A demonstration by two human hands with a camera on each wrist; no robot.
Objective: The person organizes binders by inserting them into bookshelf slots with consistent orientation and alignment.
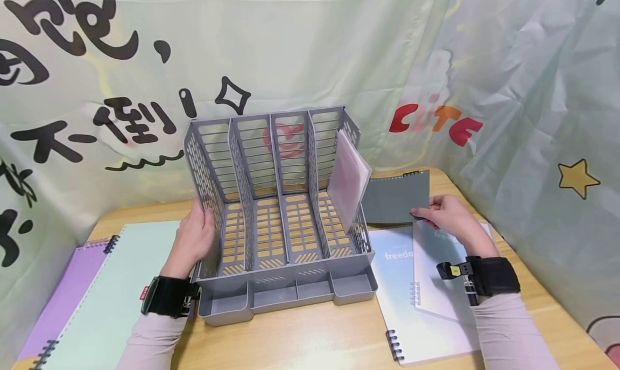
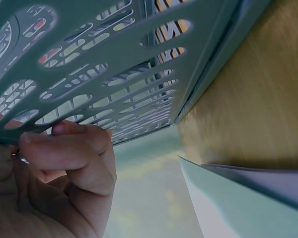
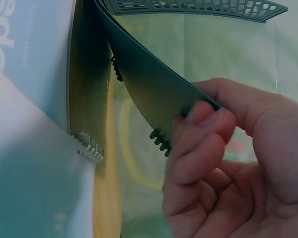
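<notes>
A grey desktop file rack (image 1: pixel 295 219) with upright dividers stands mid-table. My left hand (image 1: pixel 195 234) grips the front edge of its left side panel; the left wrist view shows the thumb and fingers (image 2: pixel 64 153) pinching the slotted panel (image 2: pixel 139 94). To the right of the rack, my right hand (image 1: pixel 448 216) pinches the corner of a dark grey spiral notebook (image 1: pixel 394 200). In the right wrist view this notebook (image 3: pixel 154 79) bends slightly between thumb and fingers. A pale pink notebook or folder (image 1: pixel 349 179) leans in the rack's rightmost compartment.
Blue-white spiral notebooks (image 1: pixel 402 284) lie at the right, a smaller one (image 1: pixel 445 278) on top of a larger one. At the left lie a mint spiral notebook (image 1: pixel 131 284) and a purple one (image 1: pixel 68 294). A printed curtain (image 1: pixel 300 47) hangs behind the wooden table (image 1: pixel 300 337).
</notes>
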